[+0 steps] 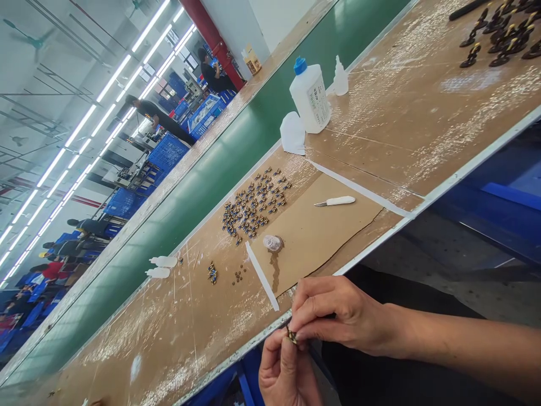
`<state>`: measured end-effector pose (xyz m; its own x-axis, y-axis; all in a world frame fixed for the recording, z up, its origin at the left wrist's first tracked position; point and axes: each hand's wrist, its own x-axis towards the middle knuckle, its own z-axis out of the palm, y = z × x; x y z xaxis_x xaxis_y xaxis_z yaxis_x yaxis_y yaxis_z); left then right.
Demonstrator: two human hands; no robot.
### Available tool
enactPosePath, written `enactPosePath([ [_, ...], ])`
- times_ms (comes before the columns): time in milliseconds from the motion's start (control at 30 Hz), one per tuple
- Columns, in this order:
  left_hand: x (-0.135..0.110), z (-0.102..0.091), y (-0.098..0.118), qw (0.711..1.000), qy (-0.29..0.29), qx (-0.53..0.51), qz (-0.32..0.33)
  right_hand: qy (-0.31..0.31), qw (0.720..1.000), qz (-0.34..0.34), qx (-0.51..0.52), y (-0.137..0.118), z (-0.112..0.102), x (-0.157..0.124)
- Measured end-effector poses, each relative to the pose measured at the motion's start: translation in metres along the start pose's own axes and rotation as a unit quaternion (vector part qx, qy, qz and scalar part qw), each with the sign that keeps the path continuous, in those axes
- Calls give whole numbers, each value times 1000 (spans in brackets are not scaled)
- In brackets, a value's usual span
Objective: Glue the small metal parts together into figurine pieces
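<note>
At the bench [177,327], left hand [284,372] and right hand [344,310] together pinch one small part [292,336].
Light, steady pressure should serve best.

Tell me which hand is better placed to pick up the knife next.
Right, likely: the right hand is nearer the knife, while the left hand sits farther away. Both hold a small part, so the right should let go first.
</note>
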<state>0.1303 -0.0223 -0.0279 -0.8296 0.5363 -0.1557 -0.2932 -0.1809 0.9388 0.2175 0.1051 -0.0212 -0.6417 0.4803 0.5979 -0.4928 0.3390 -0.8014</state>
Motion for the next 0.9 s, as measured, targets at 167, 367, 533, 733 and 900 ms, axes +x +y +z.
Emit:
enactPosePath([
  [167, -2, 3, 2, 1000, 3, 17, 22, -4, 1000, -10, 1, 0, -1, 0],
  [367, -6, 9, 4, 998, 27, 21, 48, 9, 1000, -15, 8, 1, -1, 0],
  [533, -15, 23, 8, 994, 71, 23, 81, 26, 998, 3, 51, 0, 4, -1],
  [733, -15, 30, 8, 986, 124, 21, 113, 58, 993, 43, 95, 1, 11, -6],
  [900, -10, 23, 0, 994, 92, 13, 54, 46, 976, 115, 179, 1, 15, -5],
])
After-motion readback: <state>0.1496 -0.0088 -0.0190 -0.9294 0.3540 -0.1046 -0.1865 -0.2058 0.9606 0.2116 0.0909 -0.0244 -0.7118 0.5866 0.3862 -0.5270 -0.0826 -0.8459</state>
